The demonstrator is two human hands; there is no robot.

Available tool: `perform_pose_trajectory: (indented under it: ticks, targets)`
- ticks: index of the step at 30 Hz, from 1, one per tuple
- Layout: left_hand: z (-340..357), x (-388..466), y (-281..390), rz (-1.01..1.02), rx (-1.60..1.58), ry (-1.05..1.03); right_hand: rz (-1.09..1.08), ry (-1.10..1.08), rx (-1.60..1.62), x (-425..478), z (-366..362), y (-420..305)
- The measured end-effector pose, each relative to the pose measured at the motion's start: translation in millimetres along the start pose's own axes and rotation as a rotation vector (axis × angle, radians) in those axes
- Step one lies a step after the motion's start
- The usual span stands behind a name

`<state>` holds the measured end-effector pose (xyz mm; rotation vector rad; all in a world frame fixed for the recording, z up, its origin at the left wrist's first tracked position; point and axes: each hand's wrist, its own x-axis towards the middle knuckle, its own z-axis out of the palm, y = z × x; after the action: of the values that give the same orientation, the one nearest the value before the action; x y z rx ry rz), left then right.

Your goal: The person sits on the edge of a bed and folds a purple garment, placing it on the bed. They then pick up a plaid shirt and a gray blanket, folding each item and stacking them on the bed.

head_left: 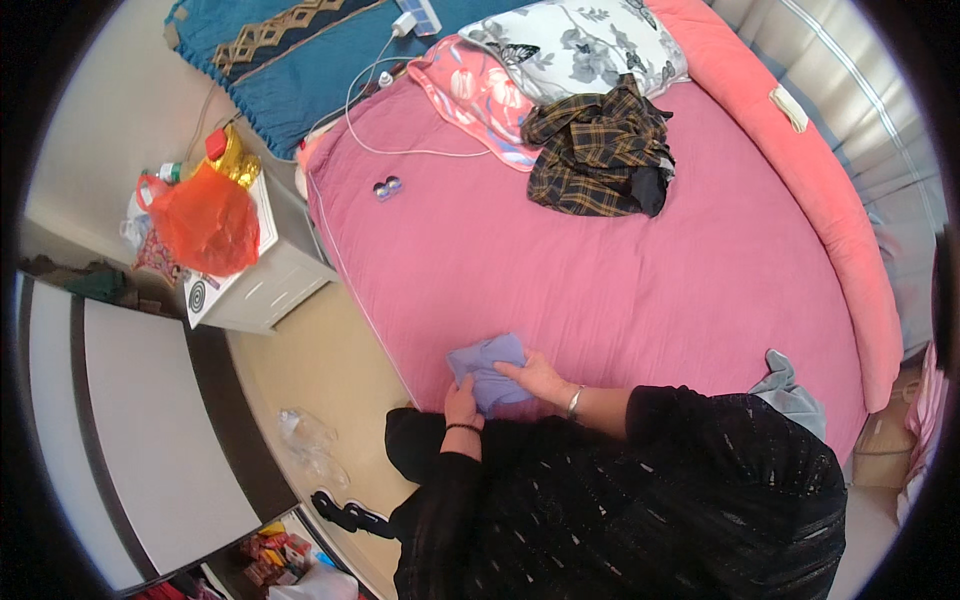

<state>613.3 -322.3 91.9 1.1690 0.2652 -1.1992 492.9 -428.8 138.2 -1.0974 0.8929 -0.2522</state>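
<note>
Both of my hands grip a small folded lavender cloth (491, 367), possibly a garment, at the near left part of the bed. My left hand (460, 405), with a dark beaded bracelet on its wrist, holds the lower left edge. On the right side, my right hand (538, 375) pinches the cloth with its thumb on top; a silver bangle circles that wrist. Under the cloth spreads a pink bedsheet (480, 262). A crumpled black and yellow plaid shirt (600, 150) lies farther up the bed. Beside my right sleeve is a grey cloth (791, 394), partly hidden by my body.
A butterfly-print pillow (577, 49) and a long coral bolster (810, 180) edge the bed. A white charging cable (420, 152) crosses the sheet near a small case (388, 188). Left stands a white cabinet (266, 289) bearing a red plastic bag (206, 221). Black shoes (352, 516) rest on the floor.
</note>
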Motion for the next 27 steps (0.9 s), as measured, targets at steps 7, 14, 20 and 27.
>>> perform_pose_trajectory:
  ticks: [7, 14, 20, 27]
  targets:
    - [5, -19, 23, 0.048, -0.071, -0.257, 0.029, -0.2, 0.266, 10, -34, -14]
    - [6, -2, -6, -0.057, 0.522, 0.117, -0.141, -0.167, -0.612, 43, -69, 36]
    - [-13, 7, -16, 0.01, 0.662, 0.054, -0.463, 0.973, -0.704, 93, -225, -51]
    - [-14, 9, -17, -0.013, 0.629, 0.071, -0.26, 1.366, -0.603, 130, -351, -132]
